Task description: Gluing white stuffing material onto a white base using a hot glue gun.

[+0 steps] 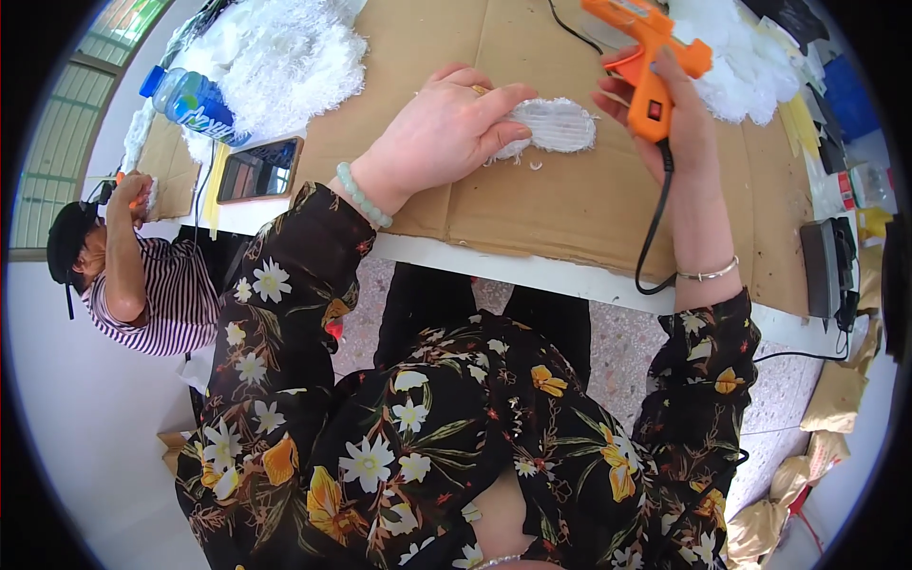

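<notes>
An orange hot glue gun [650,81] is gripped in my right hand [686,114], raised over the cardboard with its nozzle toward the top of the view. Its black cord hangs from the handle. My left hand [456,123] has its thumb and fingertips closed on the left end of a small white fuzzy fabric piece [562,125], which lies on the cardboard. The piece is oblong with frayed edges and narrows near my fingertips. Part of its left end is hidden by my fingers. Small white scraps lie just below it.
Brown cardboard [551,209] covers the white table. White fluffy pieces are heaped at the far left [285,66] and far right [736,66]. A blue-capped bottle [195,103] and a phone [258,171] lie at left. A co-worker [142,275] sits beyond. A dark device [828,266] stands at right.
</notes>
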`<state>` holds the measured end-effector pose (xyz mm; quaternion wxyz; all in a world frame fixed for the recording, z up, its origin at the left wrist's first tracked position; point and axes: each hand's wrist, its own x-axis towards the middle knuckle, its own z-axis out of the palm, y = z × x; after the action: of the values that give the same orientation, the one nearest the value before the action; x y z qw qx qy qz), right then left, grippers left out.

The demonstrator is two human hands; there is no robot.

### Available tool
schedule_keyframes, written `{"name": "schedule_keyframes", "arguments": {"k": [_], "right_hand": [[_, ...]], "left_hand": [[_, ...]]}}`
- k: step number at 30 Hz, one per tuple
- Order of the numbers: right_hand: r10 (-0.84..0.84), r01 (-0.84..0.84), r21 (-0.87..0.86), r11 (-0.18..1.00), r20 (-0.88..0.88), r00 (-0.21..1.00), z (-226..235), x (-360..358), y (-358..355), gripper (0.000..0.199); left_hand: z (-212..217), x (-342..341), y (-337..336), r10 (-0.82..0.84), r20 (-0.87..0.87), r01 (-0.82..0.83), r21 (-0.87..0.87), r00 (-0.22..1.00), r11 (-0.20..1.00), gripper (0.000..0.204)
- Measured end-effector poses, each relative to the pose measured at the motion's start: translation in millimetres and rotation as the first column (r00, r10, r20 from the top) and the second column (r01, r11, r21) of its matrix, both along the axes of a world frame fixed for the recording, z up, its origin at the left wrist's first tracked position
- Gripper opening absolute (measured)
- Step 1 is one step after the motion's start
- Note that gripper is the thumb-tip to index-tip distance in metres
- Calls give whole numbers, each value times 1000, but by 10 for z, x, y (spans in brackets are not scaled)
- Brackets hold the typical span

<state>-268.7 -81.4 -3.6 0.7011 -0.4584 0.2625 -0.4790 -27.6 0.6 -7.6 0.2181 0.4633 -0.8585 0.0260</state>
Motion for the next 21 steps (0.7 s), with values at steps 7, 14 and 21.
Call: {"name": "schedule_keyframes", "arguments": {"k": [7, 14, 21], "right_hand": [[-67, 54, -199, 979, -59, 996, 272, -446, 259, 40], [-187, 46, -320, 946, -426, 885, 203, -467, 1019, 37], [-150, -21, -277, 961, -578, 802, 143, -371, 1128, 30]], "left_hand": [[115, 12, 0, 64, -159, -46, 119, 985, 992, 31], [179, 124, -205, 111, -353, -48, 182, 929, 982, 39], [-5, 106, -151, 33, -315, 17, 153, 948, 988, 46]]}}
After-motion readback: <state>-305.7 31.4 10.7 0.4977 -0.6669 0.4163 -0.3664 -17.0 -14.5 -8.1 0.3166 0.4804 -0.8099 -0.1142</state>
